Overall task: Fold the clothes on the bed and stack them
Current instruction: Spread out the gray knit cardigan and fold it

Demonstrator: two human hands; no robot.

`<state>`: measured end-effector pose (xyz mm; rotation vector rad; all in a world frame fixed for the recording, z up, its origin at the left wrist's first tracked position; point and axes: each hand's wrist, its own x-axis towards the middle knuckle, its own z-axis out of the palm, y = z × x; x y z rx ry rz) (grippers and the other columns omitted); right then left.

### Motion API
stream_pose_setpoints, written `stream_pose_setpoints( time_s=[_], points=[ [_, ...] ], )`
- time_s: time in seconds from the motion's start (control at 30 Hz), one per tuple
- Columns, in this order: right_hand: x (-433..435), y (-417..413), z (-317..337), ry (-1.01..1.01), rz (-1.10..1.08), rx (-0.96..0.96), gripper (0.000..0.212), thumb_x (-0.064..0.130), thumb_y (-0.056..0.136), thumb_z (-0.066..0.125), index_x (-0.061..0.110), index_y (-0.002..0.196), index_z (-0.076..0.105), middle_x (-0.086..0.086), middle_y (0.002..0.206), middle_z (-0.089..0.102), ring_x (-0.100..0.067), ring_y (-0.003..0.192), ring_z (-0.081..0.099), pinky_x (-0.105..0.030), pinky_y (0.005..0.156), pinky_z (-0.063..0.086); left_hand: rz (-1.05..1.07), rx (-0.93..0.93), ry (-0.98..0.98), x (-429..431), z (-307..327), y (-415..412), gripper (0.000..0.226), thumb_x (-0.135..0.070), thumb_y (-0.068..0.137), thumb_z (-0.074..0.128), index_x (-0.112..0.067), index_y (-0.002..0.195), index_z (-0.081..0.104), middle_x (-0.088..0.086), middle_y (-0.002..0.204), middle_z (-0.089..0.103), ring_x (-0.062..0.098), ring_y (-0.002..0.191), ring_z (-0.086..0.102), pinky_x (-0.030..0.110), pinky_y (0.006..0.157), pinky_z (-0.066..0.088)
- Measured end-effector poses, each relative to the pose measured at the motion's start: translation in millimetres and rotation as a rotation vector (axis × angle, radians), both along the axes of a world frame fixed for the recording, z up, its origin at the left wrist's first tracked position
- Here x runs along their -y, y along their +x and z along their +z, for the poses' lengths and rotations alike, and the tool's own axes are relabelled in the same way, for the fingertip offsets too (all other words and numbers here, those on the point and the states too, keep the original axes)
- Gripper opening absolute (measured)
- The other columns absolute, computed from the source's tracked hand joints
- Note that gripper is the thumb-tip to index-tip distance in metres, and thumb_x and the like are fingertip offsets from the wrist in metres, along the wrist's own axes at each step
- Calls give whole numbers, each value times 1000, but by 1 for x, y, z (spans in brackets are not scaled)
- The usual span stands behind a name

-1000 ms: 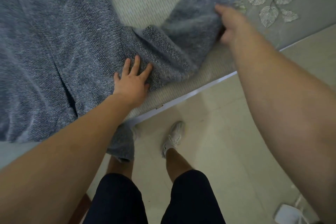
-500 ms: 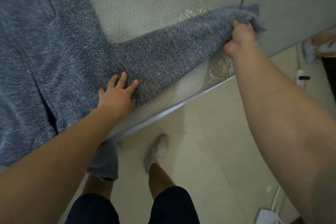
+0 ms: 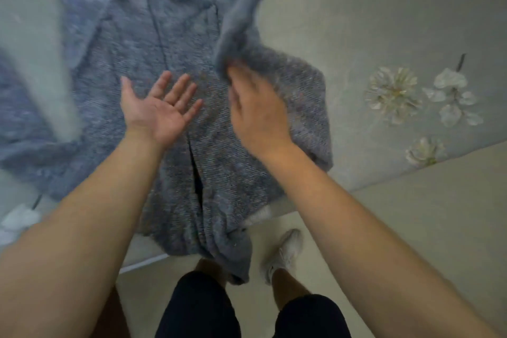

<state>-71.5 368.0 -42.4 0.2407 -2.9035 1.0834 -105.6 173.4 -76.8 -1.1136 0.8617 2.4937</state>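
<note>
**Now: cardigan flat on the bed, left grip wide, right grip at the sleeve**

Here the blue-grey cardigan point(image 3: 178, 173) lies spread on the bed point(image 3: 384, 22), front side up, its opening running down the middle. Its hem hangs over the near edge of the bed, in front of your legs.

Your left grip point(image 3: 159, 110) is over the chest of the cardigan, palm up, fingers straight and spread wide, holding nothing.

Your right grip point(image 3: 258, 112) is just beside it, with the back of the hand toward the camera. Its fingertips point(image 3: 233, 71) meet the end of one sleeve point(image 3: 247, 8). That sleeve stretches away from you along the right side of the cardigan. It is badly blurred, so you cannot tell whether this grip pinches the sleeve or only touches it.

The other sleeve point(image 3: 24, 123) lies out to the left on the bed.

Pale flowers point(image 3: 392, 94) are printed on the bed cover to the right, well apart from the cardigan. One white shoe point(image 3: 285, 252) stands on the floor point(image 3: 425, 214) near the hanging hem.
</note>
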Motion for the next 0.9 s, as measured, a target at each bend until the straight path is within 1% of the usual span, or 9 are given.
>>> stream_pose_setpoints(
  time_s=[0.1,0.2,0.3,0.37,0.47,0.6,0.73,0.8,0.9],
  points=[
    [63,21,-39,230,449,414,59,31,104,47,21,159,25,-10,165,20,-28,150,23,-43,119,28,63,-18,99,54,-19,11,99,-88,79,28,-8,130,57,22,144,50,37,132,50,57,93,50],
    [76,40,-69,302,329,410,56,33,106,41,23,158,26,-11,166,15,-29,154,8,-47,125,6,10,16,123,80,-32,13,95,-81,82,47,-3,134,58,24,135,58,44,123,56,60,100,46],
    [67,51,-84,423,210,451,66,51,104,34,28,160,11,-12,168,-1,-32,154,-9,-54,123,-3,12,192,-195,78,-46,9,46,-29,100,56,-5,139,50,19,131,62,35,121,60,49,83,57],
    [60,54,-87,484,207,511,70,62,101,27,34,160,2,-12,167,-11,-33,153,-14,-57,123,-2,126,248,-418,75,-47,5,27,-3,96,57,-6,123,55,18,122,65,34,112,64,51,85,57],
    [66,57,-83,502,206,481,70,69,100,21,38,159,0,-9,167,-11,-34,153,-7,-56,121,8,198,202,-785,88,-39,1,16,-3,92,62,-18,91,58,4,98,69,25,100,67,38,92,56],
    [96,49,-92,596,296,461,67,67,100,17,38,159,2,-10,168,-7,-38,153,-2,-60,119,12,323,280,-1048,121,-53,8,12,-6,92,60,-15,99,58,-14,83,58,11,87,59,3,65,43],
    [106,45,-119,708,384,636,73,65,99,18,42,149,-31,-9,154,-45,-38,141,-41,-68,114,-14,60,450,-1016,149,-80,26,15,-20,93,66,-11,98,56,0,94,59,18,92,59,20,73,46],
    [105,42,-123,716,394,690,76,68,97,17,43,145,-36,-7,148,-53,-36,136,-48,-66,111,-22,0,444,-980,158,-82,24,18,-24,91,70,-15,90,54,-1,94,62,20,92,61,27,79,49],
    [107,35,-120,727,432,780,78,73,94,14,45,139,-44,-6,142,-59,-34,130,-55,-64,109,-27,-26,455,-805,174,-81,19,26,-22,86,76,-11,103,60,7,109,69,25,98,66,39,91,55]
  ],
)
